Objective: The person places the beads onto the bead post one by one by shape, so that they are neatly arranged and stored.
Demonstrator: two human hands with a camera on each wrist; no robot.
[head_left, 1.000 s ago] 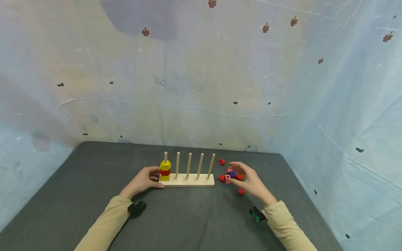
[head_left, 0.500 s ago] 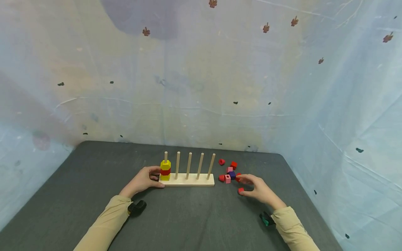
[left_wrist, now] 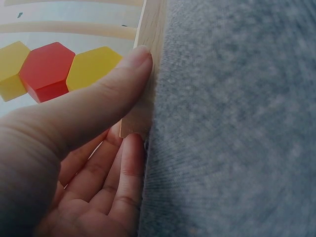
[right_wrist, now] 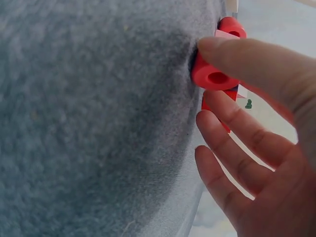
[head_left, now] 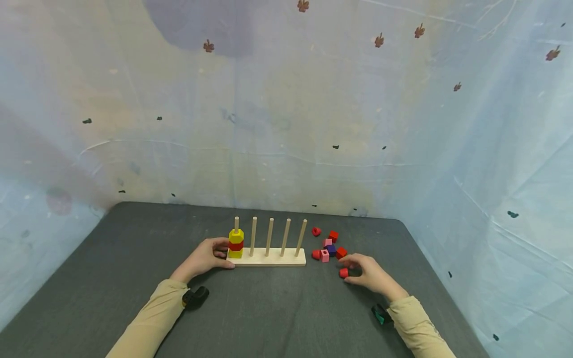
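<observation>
Red cylindrical bead (head_left: pixel 343 273) between parted fingers of right hand (head_left: pixel 371 275), contact unclear, left hand (head_left: pixel 203 259) gripping pale wooden peg stand (head_left: pixel 273 260)

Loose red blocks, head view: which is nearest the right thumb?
The red cylinder by the right hand, lowest in frame; the other red blocks all lie farther back.

Had the peg base (head_left: pixel 270 261) on the table (head_left: pixel 255 313), three blocks (head_left: pixel 236 244) on its leftmost peg (head_left: pixel 237 222), loose blocks (head_left: pixel 331 250) to its right
</observation>
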